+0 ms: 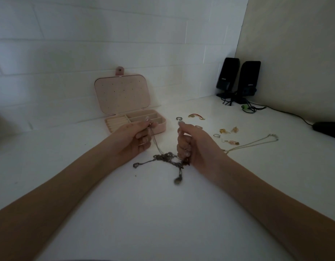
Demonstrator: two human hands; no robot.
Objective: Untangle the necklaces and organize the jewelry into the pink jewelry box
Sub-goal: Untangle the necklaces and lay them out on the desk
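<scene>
A knot of dark silver necklaces (167, 160) lies on the white table between my hands. My left hand (136, 136) pinches a thin chain that rises from the knot. My right hand (191, 144) is closed on another strand at the knot's right side. The pink jewelry box (159, 127) stands open behind my left hand, its lid leaning on the wall. A gold necklace (251, 144) lies stretched out to the right. Gold earrings (228, 130), rings (198, 127) and a small silver hook (178, 118) are scattered beyond my right hand.
Two black speakers (238, 80) stand in the back right corner with cables (287, 112) trailing along the table. A dark object (328, 129) sits at the right edge. A white brick wall runs behind the box.
</scene>
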